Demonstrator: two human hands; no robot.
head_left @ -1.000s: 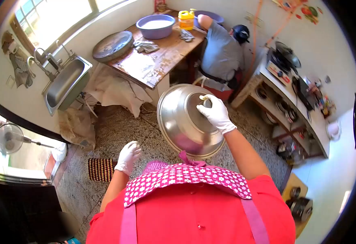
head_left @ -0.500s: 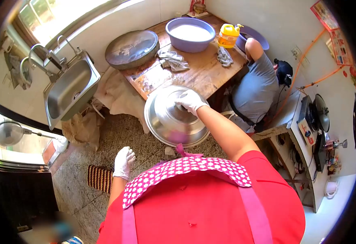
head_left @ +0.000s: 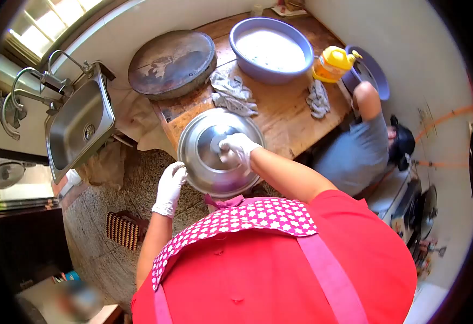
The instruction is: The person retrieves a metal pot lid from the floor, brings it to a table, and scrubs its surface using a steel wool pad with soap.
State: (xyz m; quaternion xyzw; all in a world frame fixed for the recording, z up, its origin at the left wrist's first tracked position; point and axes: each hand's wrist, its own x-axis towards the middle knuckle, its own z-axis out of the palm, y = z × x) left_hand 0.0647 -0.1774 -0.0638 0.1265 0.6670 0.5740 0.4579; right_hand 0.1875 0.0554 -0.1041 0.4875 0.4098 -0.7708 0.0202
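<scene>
A large round metal lid (head_left: 215, 181) hangs in front of my apron, its far part over the near edge of the wooden table. My right hand (head_left: 237, 150), in a white glove, is closed on the knob at its middle; the knob is mostly hidden by the fingers. My left hand (head_left: 170, 189), also gloved, is at the lid's left rim with its fingers partly curled and nothing visible in it. Whether the fingertips touch the rim is unclear. Beyond the lid, a grey cloth (head_left: 232, 93) lies on the table.
The wooden table (head_left: 280, 124) bears a thick round board (head_left: 171, 62), a purple basin (head_left: 271, 51), a yellow jug (head_left: 331, 65) and another cloth (head_left: 318, 100). A steel sink (head_left: 82, 127) is left. Another person (head_left: 355, 156) bends at the table's right, beside a second basin (head_left: 374, 75).
The lid and my right hand have moved toward the table, over its near edge. My left hand has come up to the lid's left rim. The view has shifted closer to the table.
</scene>
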